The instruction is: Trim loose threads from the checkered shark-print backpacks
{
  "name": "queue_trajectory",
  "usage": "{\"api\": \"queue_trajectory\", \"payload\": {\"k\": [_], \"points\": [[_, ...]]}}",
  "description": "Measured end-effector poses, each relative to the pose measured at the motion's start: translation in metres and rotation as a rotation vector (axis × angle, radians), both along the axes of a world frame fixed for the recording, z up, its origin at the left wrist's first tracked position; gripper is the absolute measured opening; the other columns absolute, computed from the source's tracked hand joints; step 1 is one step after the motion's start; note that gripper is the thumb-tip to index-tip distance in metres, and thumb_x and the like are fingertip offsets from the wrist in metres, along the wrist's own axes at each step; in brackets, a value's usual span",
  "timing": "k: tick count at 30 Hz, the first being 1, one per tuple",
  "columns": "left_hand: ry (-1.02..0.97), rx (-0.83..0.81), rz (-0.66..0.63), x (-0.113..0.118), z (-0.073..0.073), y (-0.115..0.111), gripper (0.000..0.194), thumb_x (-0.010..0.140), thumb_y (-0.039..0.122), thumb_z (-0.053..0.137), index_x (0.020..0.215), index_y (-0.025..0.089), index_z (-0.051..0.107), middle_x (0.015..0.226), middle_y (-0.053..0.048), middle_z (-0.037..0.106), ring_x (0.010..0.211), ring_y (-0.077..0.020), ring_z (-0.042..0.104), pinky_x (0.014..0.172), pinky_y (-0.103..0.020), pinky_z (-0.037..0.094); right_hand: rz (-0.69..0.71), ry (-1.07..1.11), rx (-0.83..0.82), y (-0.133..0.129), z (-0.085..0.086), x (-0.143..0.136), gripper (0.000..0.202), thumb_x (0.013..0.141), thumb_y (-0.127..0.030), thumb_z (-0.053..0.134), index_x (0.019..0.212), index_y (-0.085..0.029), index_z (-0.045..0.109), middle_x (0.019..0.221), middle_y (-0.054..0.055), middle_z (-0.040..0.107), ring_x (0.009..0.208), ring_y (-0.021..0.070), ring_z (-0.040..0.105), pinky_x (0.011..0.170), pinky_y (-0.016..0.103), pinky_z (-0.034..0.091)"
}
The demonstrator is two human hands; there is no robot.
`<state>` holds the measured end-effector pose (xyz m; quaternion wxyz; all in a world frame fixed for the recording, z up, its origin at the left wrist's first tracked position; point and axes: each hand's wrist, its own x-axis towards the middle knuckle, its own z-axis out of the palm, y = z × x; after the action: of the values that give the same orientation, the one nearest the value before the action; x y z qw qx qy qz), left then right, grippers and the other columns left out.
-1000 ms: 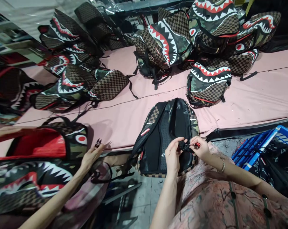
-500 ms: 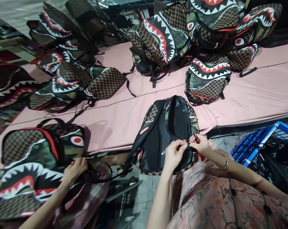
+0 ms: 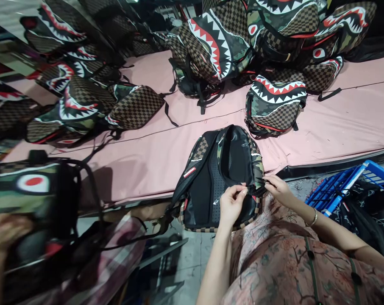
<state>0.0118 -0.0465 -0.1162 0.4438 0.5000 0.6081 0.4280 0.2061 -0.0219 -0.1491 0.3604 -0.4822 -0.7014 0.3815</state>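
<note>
A backpack [image 3: 215,186] with a checkered and camouflage edge lies back side up at the table's front edge, its lower end by my lap. My left hand [image 3: 232,205] is closed in a pinch on a black shoulder strap [image 3: 251,189] near the pack's lower right. To the right, my right hand [image 3: 278,190] has its fingertips together at the pack's edge, around a small dark thing too small to make out. The other shoulder strap [image 3: 195,163] runs down the pack's left side.
Several shark-mouth backpacks [image 3: 276,103] lie on the pink table [image 3: 141,156]. A blue crate [image 3: 336,190] with black items stands at my right. On the left, a co-worker's blurred hand [image 3: 10,231] is at another backpack [image 3: 52,199].
My right hand has moved right, away from my left hand, which keeps its pinch. The red object under my right hand no longer shows. The co-worker's backpack has turned and shifted left.
</note>
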Motion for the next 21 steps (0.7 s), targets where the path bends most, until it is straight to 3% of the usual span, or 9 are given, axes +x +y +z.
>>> {"api": "queue_trajectory", "payload": {"k": [5, 12, 16, 21], "points": [[-0.004, -0.029, -0.002, 0.002, 0.001, 0.000, 0.018, 0.068, 0.032, 0.062, 0.073, 0.016, 0.066, 0.089, -0.008, 0.068, 0.082, -0.0188, 0.060, 0.075, -0.031, 0.044, 0.116, -0.207, 0.328, 0.000, 0.006, 0.001, 0.029, 0.091, -0.034, 0.035, 0.097, -0.017, 0.058, 0.084, 0.008, 0.059, 0.080, 0.0183, 0.051, 0.075, 0.032, 0.040], [-0.007, -0.032, 0.007, 0.002, 0.002, 0.000, 0.017, 0.068, 0.031, 0.062, 0.074, 0.016, 0.066, 0.089, -0.008, 0.068, 0.080, -0.0182, 0.060, 0.073, -0.031, 0.045, 0.159, -0.361, 0.453, 0.007, 0.011, -0.007, 0.039, 0.092, -0.043, 0.030, 0.090, -0.018, 0.061, 0.081, 0.007, 0.061, 0.076, 0.0181, 0.050, 0.072, 0.031, 0.037], [-0.033, -0.052, -0.006, 0.000, 0.001, -0.001, 0.019, 0.069, 0.032, 0.061, 0.075, 0.015, 0.066, 0.092, -0.009, 0.068, 0.083, -0.0194, 0.060, 0.073, -0.031, 0.046, 0.117, -0.232, 0.331, 0.007, 0.011, -0.006, 0.032, 0.091, -0.035, 0.036, 0.087, -0.018, 0.062, 0.080, 0.007, 0.061, 0.077, 0.0178, 0.052, 0.073, 0.030, 0.039], [-0.115, -0.089, -0.020, -0.004, 0.000, -0.005, 0.022, 0.072, 0.035, 0.060, 0.079, 0.015, 0.066, 0.098, -0.010, 0.066, 0.096, -0.0234, 0.058, 0.073, -0.032, 0.048, 0.117, 0.106, -0.110, 0.004, 0.010, -0.012, 0.020, 0.084, -0.029, 0.047, 0.096, -0.019, 0.059, 0.088, 0.004, 0.061, 0.083, 0.0161, 0.056, 0.073, 0.027, 0.045]]}}
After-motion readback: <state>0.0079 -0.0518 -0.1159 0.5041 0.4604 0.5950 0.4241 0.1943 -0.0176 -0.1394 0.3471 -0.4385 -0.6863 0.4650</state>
